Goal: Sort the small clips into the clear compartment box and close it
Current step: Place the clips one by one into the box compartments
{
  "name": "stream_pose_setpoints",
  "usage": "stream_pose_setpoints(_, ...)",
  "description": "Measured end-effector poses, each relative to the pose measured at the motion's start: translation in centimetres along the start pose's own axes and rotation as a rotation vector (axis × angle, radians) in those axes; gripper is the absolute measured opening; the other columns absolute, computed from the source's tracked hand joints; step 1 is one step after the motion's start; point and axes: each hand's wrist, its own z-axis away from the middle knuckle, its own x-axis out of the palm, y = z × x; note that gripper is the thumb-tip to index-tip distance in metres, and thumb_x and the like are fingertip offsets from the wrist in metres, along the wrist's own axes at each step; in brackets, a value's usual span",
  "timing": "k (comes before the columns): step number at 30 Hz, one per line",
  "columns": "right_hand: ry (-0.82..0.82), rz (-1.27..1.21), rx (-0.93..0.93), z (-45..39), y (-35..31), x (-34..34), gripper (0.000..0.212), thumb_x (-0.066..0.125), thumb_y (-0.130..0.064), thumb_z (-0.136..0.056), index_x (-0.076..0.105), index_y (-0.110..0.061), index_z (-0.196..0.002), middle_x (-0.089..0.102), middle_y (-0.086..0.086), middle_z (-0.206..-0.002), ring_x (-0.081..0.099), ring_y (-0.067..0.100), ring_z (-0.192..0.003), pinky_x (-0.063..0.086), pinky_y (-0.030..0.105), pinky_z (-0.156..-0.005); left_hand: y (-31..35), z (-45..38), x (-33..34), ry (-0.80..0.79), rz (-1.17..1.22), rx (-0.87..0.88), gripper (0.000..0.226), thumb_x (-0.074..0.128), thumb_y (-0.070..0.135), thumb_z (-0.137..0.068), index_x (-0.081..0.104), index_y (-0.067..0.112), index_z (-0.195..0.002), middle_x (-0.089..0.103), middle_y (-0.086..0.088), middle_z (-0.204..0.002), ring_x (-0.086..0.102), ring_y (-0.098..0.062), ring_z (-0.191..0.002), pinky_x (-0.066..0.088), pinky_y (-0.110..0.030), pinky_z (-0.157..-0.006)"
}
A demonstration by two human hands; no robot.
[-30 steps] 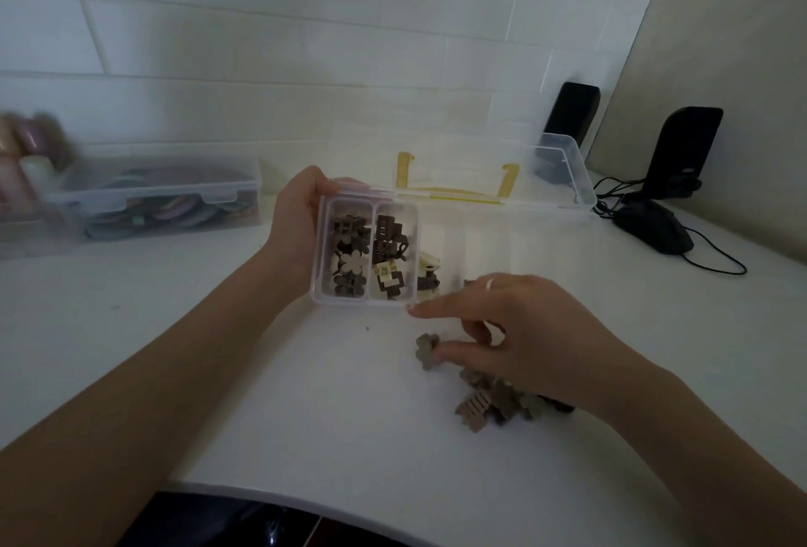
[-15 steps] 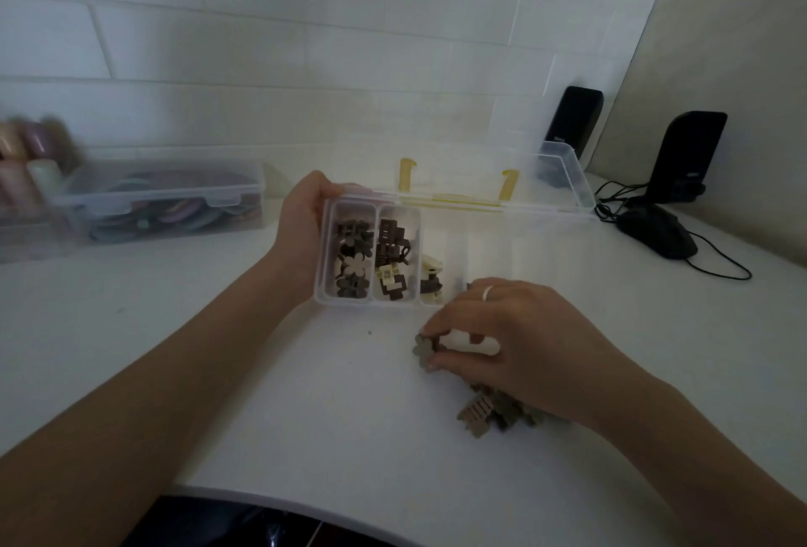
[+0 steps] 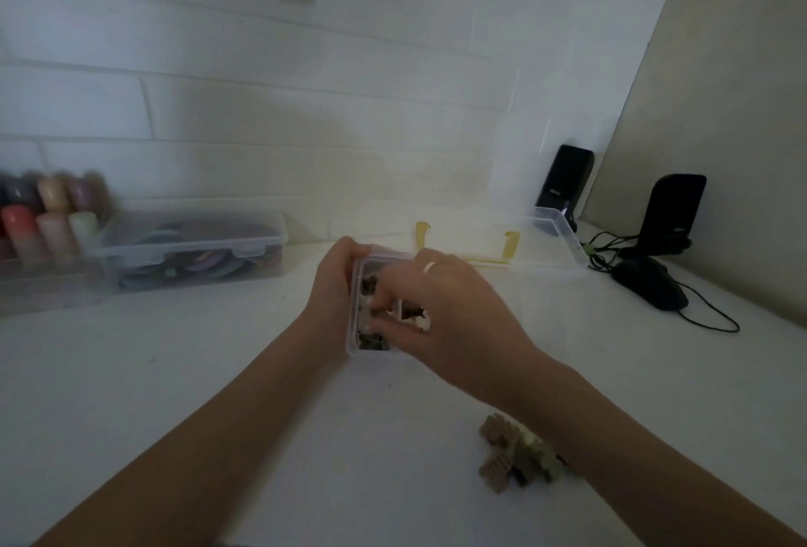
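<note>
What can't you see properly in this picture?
All in the head view:
- Whether the right hand holds a clip: its fingertips are blurred over the box.
- Most compartments: that hand covers them.
- The far side of the clip pile: the right forearm hides it.
- The left hand fingers behind the box wall.
- The tubes at the left edge: blurred.
- Both elbows: cut off by the bottom edge.

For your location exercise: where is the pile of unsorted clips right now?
In the head view, the loose clips lie low and right on the white table, beside the right forearm, nearer than the compartment box.
</note>
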Motion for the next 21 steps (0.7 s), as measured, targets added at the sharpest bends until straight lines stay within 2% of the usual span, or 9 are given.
stream_pose_setpoints(3,-0.165,0.073,-0.045,0.5,1.1,2.3,0.006,0.066,-0.023,-0.076,0.064,-0.018,-0.072,0.065,-0.003,-0.077,0.053,0.02,-0.08,0.047,0.038,-0.074,0.1,0.4,0.2,-0.054,0.024,-0.052,0.026,0.05,0.034,-0.056,0.058,0.012,-0.067,0.048,-0.006,-0.063,0.042,-0.021,-0.055,0.029,-0.025,-0.051)
stream_pose_setpoints(6,-0.16,-0.016,0.007,0.9,1.6,1.7,0.014,0.061,-0.029,-0.081,0.072,-0.021,-0.083,0.066,-0.005,-0.088,0.051,0.015,-0.088,0.043,0.032,-0.08,0.3,0.7,0.3,-0.089,0.027,-0.043,0.027,0.05,0.033,-0.057,0.056,0.01,-0.07,0.05,-0.008,-0.065,0.043,-0.022,-0.058,0.031,-0.028,-0.052)
stream_pose_setpoints(8,-0.111,-0.137,0.062,1.2,1.6,0.3,0.018,0.06,-0.032,-0.083,0.073,-0.022,-0.089,0.066,-0.008,-0.091,0.053,0.009,-0.089,0.04,0.02,-0.081,0.4,1.0,0.5,-0.101,0.015,-0.026,0.024,0.048,0.032,-0.057,0.053,0.011,-0.066,0.049,-0.008,-0.061,0.044,-0.02,-0.054,0.033,-0.027,-0.053)
stream_pose_setpoints(11,-0.052,-0.254,0.209,2.4,2.1,-2.9,0.013,0.063,-0.036,-0.079,0.072,-0.031,-0.087,0.067,-0.016,-0.079,0.057,0.003,-0.075,0.04,0.009,-0.068,0.1,0.7,0.3,-0.077,-0.039,-0.005,0.026,0.05,0.034,-0.055,0.052,0.012,-0.069,0.049,-0.01,-0.065,0.047,-0.022,-0.056,0.039,-0.028,-0.06)
stream_pose_setpoints(13,-0.127,-0.331,0.324,3.7,3.1,-5.1,0.012,0.064,-0.041,-0.076,0.072,-0.035,-0.082,0.069,-0.009,-0.064,0.058,0.007,-0.052,0.047,0.016,-0.05,0.1,0.3,0.0,-0.067,-0.103,0.041,0.035,0.055,0.036,-0.048,0.058,0.011,-0.072,0.053,-0.011,-0.071,0.052,-0.024,-0.061,0.045,-0.03,-0.064)
stream_pose_setpoints(15,-0.262,-0.469,0.451,5.1,4.4,-6.7,0.013,0.064,-0.04,-0.072,0.073,-0.034,-0.078,0.065,0.003,-0.051,0.047,0.011,-0.033,0.041,0.021,-0.036,0.0,0.2,-0.1,-0.082,-0.115,0.062,0.042,0.058,0.04,-0.042,0.058,0.012,-0.073,0.053,-0.01,-0.074,0.053,-0.023,-0.063,0.047,-0.031,-0.065)
stream_pose_setpoints(17,-0.382,-0.517,0.507,6.6,5.4,-7.3,0.014,0.065,-0.038,-0.069,0.075,-0.032,-0.078,0.06,0.01,-0.044,0.042,0.011,-0.03,0.036,0.018,-0.035,0.0,0.6,0.1,-0.096,-0.111,0.078,0.032,0.052,0.037,-0.051,0.054,0.012,-0.072,0.051,-0.008,-0.073,0.052,-0.021,-0.06,0.048,-0.029,-0.063)
stream_pose_setpoints(19,-0.484,-0.495,0.516,7.6,5.5,-6.9,0.016,0.066,-0.041,-0.067,0.075,-0.036,-0.079,0.061,0.012,-0.048,0.045,0.01,-0.034,0.039,0.017,-0.041,0.0,0.7,0.2,-0.076,-0.115,0.107,0.019,0.045,0.029,-0.066,0.053,0.012,-0.07,0.052,-0.008,-0.072,0.053,-0.019,-0.058,0.049,-0.027,-0.061)
stream_pose_setpoints(21,-0.53,-0.487,0.515,8.1,5.2,-6.2,0.019,0.067,-0.039,-0.069,0.074,-0.039,-0.087,0.061,0.01,-0.048,0.045,0.012,-0.036,0.04,0.014,-0.045,0.0,0.5,0.2,-0.04,-0.134,0.109,0.025,0.037,0.027,-0.08,0.054,0.012,-0.07,0.054,-0.009,-0.074,0.054,-0.02,-0.059,0.05,-0.027,-0.061)
